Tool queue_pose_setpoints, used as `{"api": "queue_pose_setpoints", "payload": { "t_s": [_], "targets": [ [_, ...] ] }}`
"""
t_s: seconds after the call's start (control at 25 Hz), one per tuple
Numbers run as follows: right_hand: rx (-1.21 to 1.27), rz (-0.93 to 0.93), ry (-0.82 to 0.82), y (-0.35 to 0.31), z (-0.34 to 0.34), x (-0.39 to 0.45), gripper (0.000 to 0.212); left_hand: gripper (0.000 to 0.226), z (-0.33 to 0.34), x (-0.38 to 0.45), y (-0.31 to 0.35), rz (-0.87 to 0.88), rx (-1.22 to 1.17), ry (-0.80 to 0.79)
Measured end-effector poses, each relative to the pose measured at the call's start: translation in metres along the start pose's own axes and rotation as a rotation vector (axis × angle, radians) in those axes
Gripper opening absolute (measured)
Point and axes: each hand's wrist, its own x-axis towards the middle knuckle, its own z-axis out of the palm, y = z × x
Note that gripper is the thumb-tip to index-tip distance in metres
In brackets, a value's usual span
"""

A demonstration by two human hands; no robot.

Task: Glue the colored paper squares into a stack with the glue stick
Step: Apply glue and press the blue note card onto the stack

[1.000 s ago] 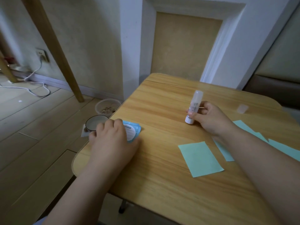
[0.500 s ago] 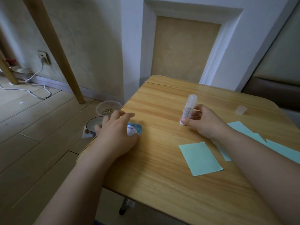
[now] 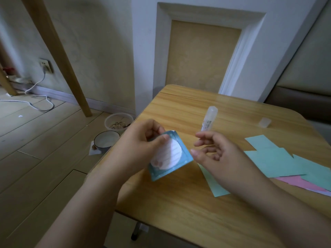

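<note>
We judge the gluing barely begun: nothing on the counter point(image 3: 179, 203) looks stacked yet. Our left hand point(image 3: 138, 149) pinches a small blue pad point(image 3: 170, 158) with a white lined circle, held above the counter. Our right hand point(image 3: 215, 154) is spread loosely, holding nothing. The glue stick point(image 3: 208, 119) stands upright just beyond it, its cap point(image 3: 264, 122) lying apart. Teal, pink and lilac papers point(image 3: 279, 158) overlap loosely at right.

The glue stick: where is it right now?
The glue stick stands upright on the table, just beyond the right hand, with its cap lying farther right.
</note>
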Motion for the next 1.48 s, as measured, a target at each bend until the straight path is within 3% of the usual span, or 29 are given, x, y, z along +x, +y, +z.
{"api": "queue_pose_setpoints", "payload": {
  "t_s": [0.12,0.28,0.4,0.48,0.6,0.68,0.76,0.88,1.16,1.48],
  "targets": [
    [0.055,0.070,-0.042,-0.008,-0.005,-0.010,0.011,0.007,0.023,-0.014,0.011,-0.068,-0.142,-0.080],
    [0.107,0.243,-0.077,-0.011,-0.033,-0.027,0.033,0.009,0.047,-0.020,0.014,-0.009,-0.116,-0.118],
    [-0.023,0.259,-0.159,-0.001,-0.037,-0.038,0.018,0.012,0.059,-0.025,0.016,0.034,-0.122,-0.179],
    [-0.001,0.261,-0.095,0.011,-0.040,-0.039,0.013,0.011,0.061,-0.027,0.017,0.038,-0.141,-0.172],
    [0.172,0.273,0.228,0.030,-0.060,-0.034,0.013,0.013,0.057,-0.034,0.011,0.048,0.092,-0.087],
    [0.247,0.297,0.323,0.039,-0.071,-0.030,0.013,0.005,0.057,-0.042,0.005,0.102,0.329,-0.068],
    [0.296,0.317,0.270,0.041,-0.070,-0.025,0.012,0.007,0.061,-0.048,-0.003,0.242,0.554,-0.124],
    [0.387,0.372,0.165,0.037,-0.061,-0.018,0.012,0.029,0.066,-0.048,-0.012,0.358,0.703,-0.200],
    [0.497,0.506,0.102,0.036,-0.071,-0.030,0.017,0.038,0.070,-0.049,-0.015,0.420,0.718,-0.274],
    [0.203,0.419,0.190,0.048,-0.081,-0.044,0.012,0.042,0.073,-0.053,-0.016,0.458,0.740,-0.312]
  ]
}}
